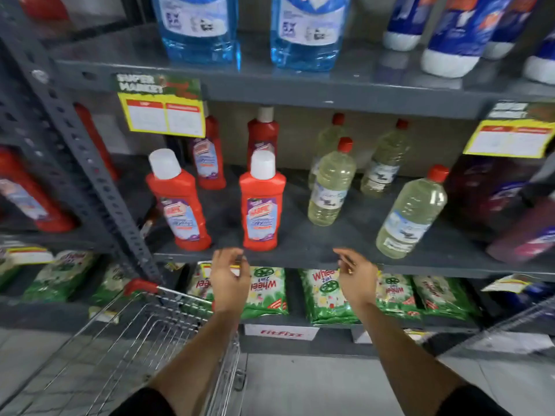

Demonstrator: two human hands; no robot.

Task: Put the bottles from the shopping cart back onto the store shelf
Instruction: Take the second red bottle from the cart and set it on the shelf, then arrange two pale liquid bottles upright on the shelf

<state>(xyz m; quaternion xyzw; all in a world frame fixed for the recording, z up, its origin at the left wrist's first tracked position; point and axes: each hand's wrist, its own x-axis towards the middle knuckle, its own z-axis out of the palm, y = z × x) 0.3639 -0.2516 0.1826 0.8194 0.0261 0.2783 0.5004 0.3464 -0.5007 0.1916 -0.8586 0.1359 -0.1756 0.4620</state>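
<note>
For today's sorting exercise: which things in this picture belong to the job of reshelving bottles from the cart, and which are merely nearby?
Belong to the job:
- shopping cart
- red bottles
- pale yellow bottles
- middle shelf
- left hand, right hand, both empty

Merely nearby:
- green detergent packets
- blue liquid bottles
- yellow price tags

Shelf (315,235) bare between red bottle (262,202), clear bottle (330,190).

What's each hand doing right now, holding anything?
Left hand: open, fingers loosely curled, holding nothing.
Right hand: open, fingers loosely curled, holding nothing.
</note>
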